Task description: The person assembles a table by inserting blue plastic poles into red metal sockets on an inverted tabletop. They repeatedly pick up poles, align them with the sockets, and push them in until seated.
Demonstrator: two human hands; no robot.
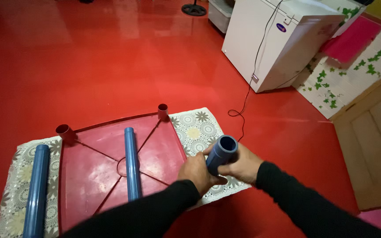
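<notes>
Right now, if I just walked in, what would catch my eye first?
Probably the glossy red floor, then the upturned red table lying on a floral cloth at lower left. At centre, the left hand and right hand grip an upright blue tube.

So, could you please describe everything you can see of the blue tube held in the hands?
The blue tube is a hollow round leg-like pipe of what looks like plastic, its open end facing up toward the camera. It stands tilted at the near right corner of the upturned red table. The left hand and right hand both wrap its lower part, hiding its base.
</notes>
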